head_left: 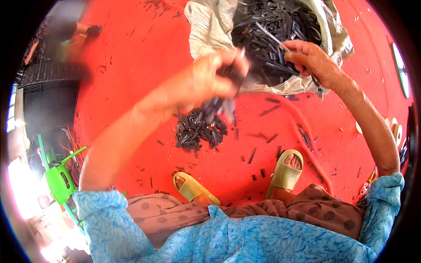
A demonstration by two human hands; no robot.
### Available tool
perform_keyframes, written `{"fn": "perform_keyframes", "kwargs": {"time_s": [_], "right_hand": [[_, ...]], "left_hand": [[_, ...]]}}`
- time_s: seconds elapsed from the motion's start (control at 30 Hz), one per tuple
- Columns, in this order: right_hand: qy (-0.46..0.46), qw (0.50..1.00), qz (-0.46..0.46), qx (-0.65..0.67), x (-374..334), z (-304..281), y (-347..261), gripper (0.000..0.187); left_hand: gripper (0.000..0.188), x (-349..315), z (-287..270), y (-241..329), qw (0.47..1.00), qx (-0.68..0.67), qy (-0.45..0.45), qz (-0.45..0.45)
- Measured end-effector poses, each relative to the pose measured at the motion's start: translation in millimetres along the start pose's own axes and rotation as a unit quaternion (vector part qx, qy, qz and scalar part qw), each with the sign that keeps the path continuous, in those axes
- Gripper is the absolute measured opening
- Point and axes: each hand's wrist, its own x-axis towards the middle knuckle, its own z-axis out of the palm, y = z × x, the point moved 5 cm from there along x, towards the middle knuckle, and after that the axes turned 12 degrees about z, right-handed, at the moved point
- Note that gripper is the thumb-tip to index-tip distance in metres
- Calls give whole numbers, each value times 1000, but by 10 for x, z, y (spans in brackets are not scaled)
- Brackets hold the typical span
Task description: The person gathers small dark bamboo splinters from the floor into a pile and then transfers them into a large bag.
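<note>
My left hand (219,76), smeared by motion, is curled round a bunch of short dark strips (230,74). More dark strips hang or drop just below it, blurred, over a small heap of black strips (197,131) on the red floor covering. At the right, my right hand (309,61) pinches a long thin grey strip (271,35) between thumb and fingers. Its far end slants up over an open pale woven sack (210,26), which is filled with many loose black strips (280,22). A dark end shows below the right palm; what it belongs to is unclear.
Loose black strips lie scattered over the red floor covering (144,114). My feet in olive slides (287,171) stand near the heap. At the left are a bright green plastic object (60,182) and a dark woven seat (50,96). Part of another person (83,30) shows at upper left.
</note>
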Motion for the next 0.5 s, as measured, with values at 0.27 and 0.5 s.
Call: {"fn": "perform_keyframes", "kwargs": {"time_s": [0.27,0.5], "right_hand": [[110,994,-12,16,191,-649,93,42],[32,981,-88,169,60,-437,-202,31]], "left_hand": [[72,995,-337,269,942,284,80,162],[32,-631,-1350,-500,703,518,469,134]]}}
